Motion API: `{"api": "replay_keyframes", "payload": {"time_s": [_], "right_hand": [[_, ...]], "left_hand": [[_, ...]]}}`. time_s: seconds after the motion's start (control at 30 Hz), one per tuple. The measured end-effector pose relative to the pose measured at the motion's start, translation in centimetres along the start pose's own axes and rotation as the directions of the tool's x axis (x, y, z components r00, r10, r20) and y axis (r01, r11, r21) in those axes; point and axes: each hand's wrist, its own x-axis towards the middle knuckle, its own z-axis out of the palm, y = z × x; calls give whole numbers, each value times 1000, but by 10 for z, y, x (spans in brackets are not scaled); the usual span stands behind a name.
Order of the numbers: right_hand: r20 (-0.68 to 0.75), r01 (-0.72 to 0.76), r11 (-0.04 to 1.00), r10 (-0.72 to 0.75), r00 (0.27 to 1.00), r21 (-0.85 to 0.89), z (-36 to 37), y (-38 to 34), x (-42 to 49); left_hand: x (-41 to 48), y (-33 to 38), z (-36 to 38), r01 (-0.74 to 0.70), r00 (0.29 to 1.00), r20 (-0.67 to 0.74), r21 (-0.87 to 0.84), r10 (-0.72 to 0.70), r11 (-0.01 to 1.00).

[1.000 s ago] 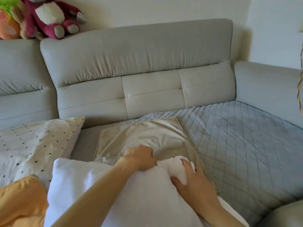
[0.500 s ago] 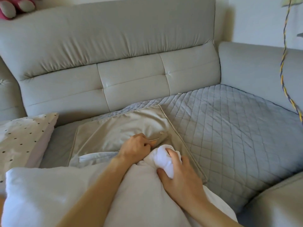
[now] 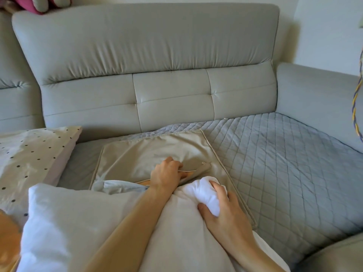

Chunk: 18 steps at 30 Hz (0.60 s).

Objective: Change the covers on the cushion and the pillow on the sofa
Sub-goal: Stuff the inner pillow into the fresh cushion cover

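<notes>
A beige cushion cover (image 3: 149, 152) with piped edges lies flat on the quilted seat of the grey sofa (image 3: 149, 55). My left hand (image 3: 166, 172) grips the edge of its opening and holds it lifted. A white cushion insert (image 3: 78, 222) rests in front of me, across the near part of the view. My right hand (image 3: 222, 211) is closed on a bunched corner of that insert, right at the cover's opening. A polka-dot pillow (image 3: 29, 154) lies at the left.
A blue-grey quilted seat pad (image 3: 284, 165) covers the sofa seat to the right. A pink plush toy (image 3: 43, 4) sits on the backrest at top left. An orange cloth (image 3: 7, 244) shows at the lower left edge. A braided cord (image 3: 356, 107) hangs at the right edge.
My left hand moved from the insert to the cover's opening and lifted its edge. My right hand squeezed the insert's corner into a ball and brought it to the opening.
</notes>
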Motion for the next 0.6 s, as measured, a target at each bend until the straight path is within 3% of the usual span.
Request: {"api": "replay_keyframes", "payload": {"time_s": [0.17,0.3,0.4,0.47,0.53,0.6], "right_hand": [[12,17,1000,-17,1000,-5,-5,-2,4],[-48,184,983,-185,982,-13,-27,-28,9],[-245,374,927,-362,900,4,-56,-58,22],[-335,472,878,-469,817,-79,-67,-82,44],[-302,506,850,-526,795,-146,-60,-98,71],[-188,488,854,-517,835,-180,-35,-93,91]], "left_hand": [[-3,-5,-4,-2,995,-100,68,9,998],[1,-4,-22,17,998,-57,35,-15,999],[16,2,-58,-50,999,23,143,47,988],[31,11,-84,-93,996,34,215,87,972],[43,15,-104,-104,994,58,247,92,964],[50,9,-113,-175,982,121,334,142,926]]}}
